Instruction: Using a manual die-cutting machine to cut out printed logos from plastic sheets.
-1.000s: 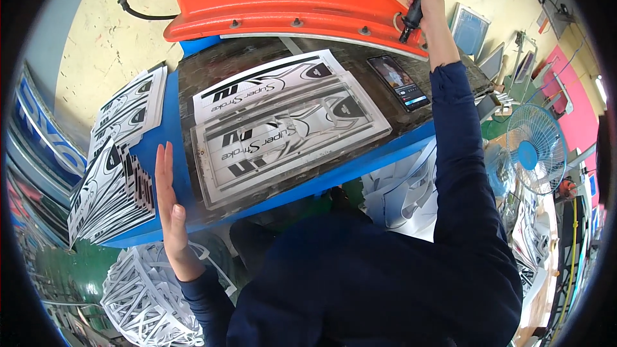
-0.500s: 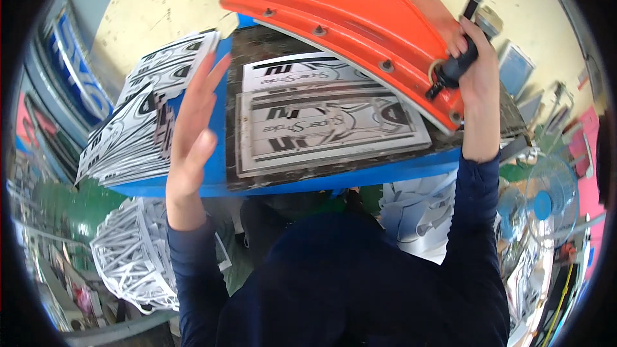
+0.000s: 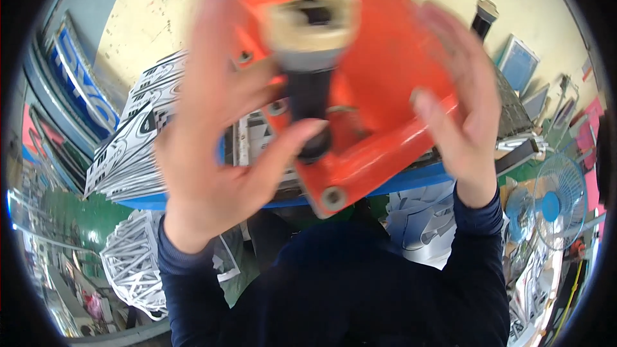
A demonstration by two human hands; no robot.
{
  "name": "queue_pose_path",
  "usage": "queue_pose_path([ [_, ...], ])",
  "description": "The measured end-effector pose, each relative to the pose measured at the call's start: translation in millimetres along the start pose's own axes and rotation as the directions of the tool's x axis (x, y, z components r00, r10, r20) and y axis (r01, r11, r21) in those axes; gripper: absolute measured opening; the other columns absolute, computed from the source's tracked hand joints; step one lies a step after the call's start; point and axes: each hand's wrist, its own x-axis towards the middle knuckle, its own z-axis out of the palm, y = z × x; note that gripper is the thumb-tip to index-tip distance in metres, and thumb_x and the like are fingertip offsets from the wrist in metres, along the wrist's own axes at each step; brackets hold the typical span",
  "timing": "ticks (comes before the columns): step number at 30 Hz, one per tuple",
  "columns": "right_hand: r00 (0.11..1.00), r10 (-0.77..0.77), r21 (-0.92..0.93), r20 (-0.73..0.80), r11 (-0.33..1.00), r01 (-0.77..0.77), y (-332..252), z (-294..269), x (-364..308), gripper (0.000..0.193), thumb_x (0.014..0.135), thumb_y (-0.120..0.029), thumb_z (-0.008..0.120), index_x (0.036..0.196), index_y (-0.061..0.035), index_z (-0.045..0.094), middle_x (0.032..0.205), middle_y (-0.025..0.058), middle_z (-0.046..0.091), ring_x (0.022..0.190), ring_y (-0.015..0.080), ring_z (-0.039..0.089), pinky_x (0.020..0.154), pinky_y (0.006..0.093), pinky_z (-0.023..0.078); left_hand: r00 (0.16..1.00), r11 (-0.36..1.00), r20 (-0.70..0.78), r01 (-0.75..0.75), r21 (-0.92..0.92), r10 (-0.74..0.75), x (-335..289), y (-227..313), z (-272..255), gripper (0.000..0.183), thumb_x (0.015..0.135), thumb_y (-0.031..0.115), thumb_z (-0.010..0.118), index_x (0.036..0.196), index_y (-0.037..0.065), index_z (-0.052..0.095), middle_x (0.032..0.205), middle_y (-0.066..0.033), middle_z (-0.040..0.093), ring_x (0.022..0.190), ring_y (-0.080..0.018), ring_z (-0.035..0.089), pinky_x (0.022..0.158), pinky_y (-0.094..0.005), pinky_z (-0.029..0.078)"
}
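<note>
A red press arm (image 3: 392, 45) stretches over the black work board, and a black handle with a cream cap (image 3: 308, 83) stands on its near left part. Beside this handle is my left hand (image 3: 212, 160), blurred, fingers stretched up and the thumb against or very near the handle; a firm grip does not show. Over the arm's right side hovers my right hand (image 3: 466, 109), open and holding nothing, fingers spread. Beneath the arm, the clear-edged plate (image 3: 241, 144) with its printed sheet is mostly hidden. Left of it lies a fanned stack of black-and-white printed sheets (image 3: 132, 148).
The table has a blue edge (image 3: 411, 177). Cut white strips (image 3: 132, 263) pile up at lower left, and white offcuts (image 3: 418, 218) lie below the table. A blue fan (image 3: 549, 205) stands at right. Another black handle (image 3: 483, 19) rises at the back right.
The red arm has swung left and nearer, covering the plate. My right hand has let go of the black handle and opened; my left hand has moved to beside it.
</note>
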Motion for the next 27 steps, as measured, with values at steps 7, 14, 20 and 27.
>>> queue_pose_path([
  [7,0.840,-0.389,-0.756,-0.378,0.653,-0.038,92.3,-66.3,4.6,0.054,0.083,-0.016,0.077,0.132,-0.0075,0.057,0.140,0.0191,0.053,0.131,0.0388,0.050,0.105,0.0489,0.041,0.905,0.925,-0.191,0.372,-0.082,-0.381,-15.2,10.9,-19.6,0.070,0.088,-0.008,0.071,0.149,-0.008,0.036,0.121,-0.0278,0.069,0.105,-0.0255,0.073,0.091,-0.0292,0.056],
  [14,0.877,-0.389,-0.568,-0.282,0.805,0.174,96.5,-69.2,25.2,0.036,0.079,-0.013,0.079,0.110,-0.0051,0.064,0.128,0.0186,0.057,0.124,0.0328,0.055,0.103,0.0454,0.042,0.840,0.843,-0.360,0.496,0.207,-0.406,-37.0,-9.9,-52.2,0.046,0.097,0.000,0.065,0.140,-0.003,0.047,0.115,-0.0287,0.071,0.104,-0.0256,0.073,0.084,-0.0287,0.060],
  [20,0.922,-0.319,-0.340,-0.220,0.911,0.234,86.8,-73.0,32.4,0.032,0.077,-0.015,0.080,0.101,-0.0052,0.062,0.115,0.0157,0.059,0.119,0.0285,0.055,0.098,0.0416,0.041,0.854,0.803,-0.384,0.486,0.344,-0.352,-44.5,-27.0,-62.8,0.037,0.098,0.012,0.070,0.132,0.004,0.056,0.107,-0.0202,0.075,0.096,-0.0203,0.075,0.078,-0.0257,0.061],
  [27,0.944,-0.271,-0.398,-0.188,0.900,0.179,80.9,-65.1,22.4,0.029,0.076,-0.016,0.083,0.096,-0.0060,0.064,0.117,0.0153,0.060,0.117,0.0263,0.056,0.098,0.0402,0.041,0.860,0.816,-0.385,0.470,0.338,-0.336,-58.4,-28.9,-56.7,0.036,0.098,0.015,0.070,0.129,0.002,0.056,0.105,-0.0214,0.075,0.094,-0.0206,0.075,0.072,-0.0259,0.063],
])
